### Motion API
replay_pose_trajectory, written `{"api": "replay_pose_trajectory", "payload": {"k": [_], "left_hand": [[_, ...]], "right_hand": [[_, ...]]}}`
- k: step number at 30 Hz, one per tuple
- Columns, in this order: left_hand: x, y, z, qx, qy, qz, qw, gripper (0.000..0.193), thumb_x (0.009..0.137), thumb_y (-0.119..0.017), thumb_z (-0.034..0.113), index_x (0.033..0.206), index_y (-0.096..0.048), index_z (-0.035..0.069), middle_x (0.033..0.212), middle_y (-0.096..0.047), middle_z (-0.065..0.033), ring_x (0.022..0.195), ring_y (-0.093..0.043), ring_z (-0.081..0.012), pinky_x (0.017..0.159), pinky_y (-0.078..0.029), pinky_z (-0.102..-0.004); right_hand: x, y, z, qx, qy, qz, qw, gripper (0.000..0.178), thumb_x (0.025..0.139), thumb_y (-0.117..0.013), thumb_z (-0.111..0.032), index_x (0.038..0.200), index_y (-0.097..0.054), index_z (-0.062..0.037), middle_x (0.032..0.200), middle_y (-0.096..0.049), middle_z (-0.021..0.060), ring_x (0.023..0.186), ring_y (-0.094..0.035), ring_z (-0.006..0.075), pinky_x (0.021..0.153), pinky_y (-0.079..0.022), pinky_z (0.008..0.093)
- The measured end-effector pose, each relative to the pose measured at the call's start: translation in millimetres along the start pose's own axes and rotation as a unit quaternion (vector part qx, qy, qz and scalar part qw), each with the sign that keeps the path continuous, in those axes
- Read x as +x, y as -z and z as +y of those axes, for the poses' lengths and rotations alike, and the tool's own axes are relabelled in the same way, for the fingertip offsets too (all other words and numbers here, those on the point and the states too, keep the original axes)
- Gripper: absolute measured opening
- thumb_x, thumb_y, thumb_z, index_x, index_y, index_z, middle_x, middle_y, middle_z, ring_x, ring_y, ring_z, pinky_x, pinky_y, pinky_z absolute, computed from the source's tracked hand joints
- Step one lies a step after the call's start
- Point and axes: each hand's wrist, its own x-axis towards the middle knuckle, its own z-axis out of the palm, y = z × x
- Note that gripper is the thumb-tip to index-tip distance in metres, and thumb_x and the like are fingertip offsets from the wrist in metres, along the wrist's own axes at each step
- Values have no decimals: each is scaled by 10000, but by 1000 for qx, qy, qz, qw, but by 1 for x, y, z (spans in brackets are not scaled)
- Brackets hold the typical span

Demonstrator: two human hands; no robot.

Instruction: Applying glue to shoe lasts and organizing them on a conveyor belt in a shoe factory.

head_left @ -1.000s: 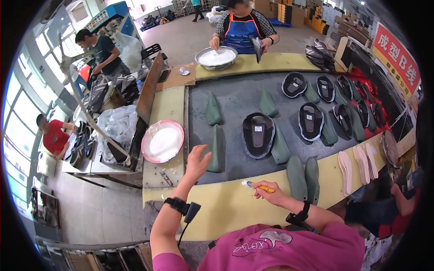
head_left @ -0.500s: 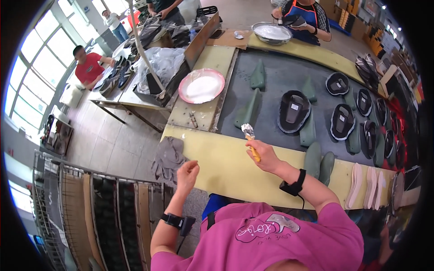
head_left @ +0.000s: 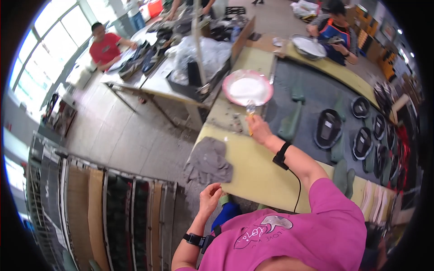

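Observation:
My right hand (head_left: 261,129) is closed round the yellow handle of a paint brush (head_left: 251,107). The brush's pale head is at the near rim of a pink-edged basin (head_left: 227,95) holding a white, paste-like substance; whether it touches the paste is unclear. Low in front of me, my left hand (head_left: 210,199) has its fingers curled in, and nothing shows in them. Close to it, a crumpled grey cloth (head_left: 209,160) hangs over the corner of the yellow tabletop (head_left: 266,180).
Green shoe lasts (head_left: 289,122) and dark shoe uppers (head_left: 328,128) lie on a dark panel (head_left: 312,86). Pale insoles (head_left: 376,201) sit at the right. A co-worker (head_left: 337,34) is beside another white-filled bowl (head_left: 308,47). A metal rack (head_left: 131,203) stands at the left.
My right hand has carried the brush from near the green lasts left to the basin's rim. My view has shifted, so the table appears further right. My left hand stays low with fingers curled.

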Motion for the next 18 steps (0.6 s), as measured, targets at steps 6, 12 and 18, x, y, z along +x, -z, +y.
{"api": "replay_pose_trajectory", "payload": {"k": [6, 12, 18], "left_hand": [[-37, 69, -34, -84, 92, 103, 987, 210, 820, -585, 76, 1001, -592, -30, 866, -617, -44, 785, -569, -95, 708, -460, -225], [-73, 112, -44, -23, 112, 175, 978, 225, 821, -577, 101, 1007, -582, -25, 810, -622, -48, 741, -587, -117, 659, -467, -242], [-125, 131, -52, -21, 138, 289, 947, 272, 819, -582, 122, 1057, -567, -8, 895, -625, -74, 803, -594, -137, 700, -471, -257]], "right_hand": [[31, -54, -13, -69, 9, -52, 996, 275, 733, -519, -41, 1000, -458, -61, 898, -485, 160, 847, -534, 314, 653, -485, 394], [23, -82, 9, -76, 58, -79, 992, 350, 848, -421, -76, 1194, -452, -37, 1040, -523, 190, 965, -513, 339, 830, -433, 423], [4, -28, -49, -15, -20, -122, 992, 454, 811, -489, -42, 1255, -400, -39, 1136, -513, 203, 1011, -527, 352, 823, -444, 397]]}}
